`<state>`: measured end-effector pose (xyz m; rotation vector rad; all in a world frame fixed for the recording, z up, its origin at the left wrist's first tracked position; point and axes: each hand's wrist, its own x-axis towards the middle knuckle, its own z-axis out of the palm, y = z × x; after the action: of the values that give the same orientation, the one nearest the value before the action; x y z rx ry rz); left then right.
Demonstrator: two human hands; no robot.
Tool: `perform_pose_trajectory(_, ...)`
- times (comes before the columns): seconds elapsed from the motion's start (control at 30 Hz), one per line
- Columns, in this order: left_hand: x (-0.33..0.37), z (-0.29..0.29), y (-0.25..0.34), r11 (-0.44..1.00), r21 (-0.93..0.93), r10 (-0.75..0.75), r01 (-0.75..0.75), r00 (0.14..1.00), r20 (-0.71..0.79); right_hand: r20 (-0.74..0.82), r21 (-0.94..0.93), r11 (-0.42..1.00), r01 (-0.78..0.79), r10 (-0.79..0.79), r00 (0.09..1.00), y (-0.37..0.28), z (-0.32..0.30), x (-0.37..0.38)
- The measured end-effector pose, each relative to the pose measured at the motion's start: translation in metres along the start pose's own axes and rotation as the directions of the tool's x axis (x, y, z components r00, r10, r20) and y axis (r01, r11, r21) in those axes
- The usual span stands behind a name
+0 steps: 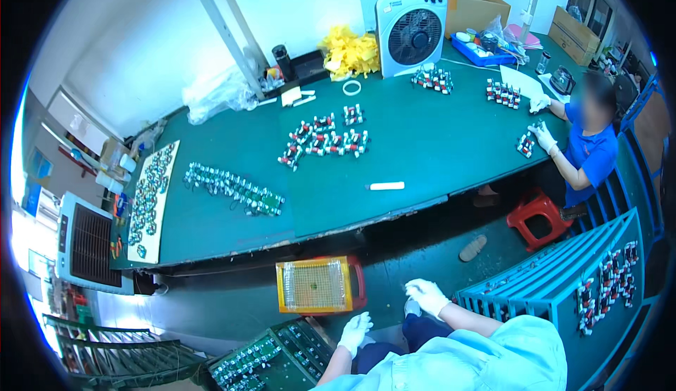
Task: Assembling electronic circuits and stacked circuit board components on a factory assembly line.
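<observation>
Hovering hands, table edge beyond

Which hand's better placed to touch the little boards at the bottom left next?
Probably the left hand: it is nearer the little boards, while the right hand is farther off, beside the blue rack. Both look empty.

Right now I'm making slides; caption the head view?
White-gloved left hand and right hand, apart, before a long green table.
</observation>
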<state>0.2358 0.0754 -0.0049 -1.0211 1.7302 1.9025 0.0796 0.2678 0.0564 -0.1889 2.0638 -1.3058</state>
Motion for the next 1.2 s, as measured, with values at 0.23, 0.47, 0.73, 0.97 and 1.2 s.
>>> perform_pose_trajectory(0.23,0.025,-0.005,0.048,0.718,0.668,0.156,-0.192,0.981,0.115,-0.218,0.141,0.988,-0.062,0.092,0.972,0.023,-0.044,0.041)
perform_pose_trajectory(0.47,0.062,-0.046,0.121,0.594,0.762,0.197,-0.258,0.965,0.174,0.112,-0.368,0.93,-0.026,0.072,0.991,-0.007,-0.032,0.057)
perform_pose_trajectory(0.73,0.109,-0.053,0.216,0.677,0.647,0.453,-0.351,0.891,0.009,0.071,-0.402,0.916,-0.011,0.043,0.997,-0.062,-0.058,0.12)
perform_pose_trajectory(0.97,0.147,-0.028,0.272,0.561,0.708,0.434,-0.428,0.881,0.189,0.014,0.209,0.978,0.028,-0.031,0.999,-0.022,-0.089,0.199)
perform_pose_trajectory(1.2,0.178,0.114,0.36,0.736,0.606,0.392,-0.301,0.92,-0.02,0.256,0.02,0.992,-0.128,0.119,0.959,-0.016,-0.238,0.269)
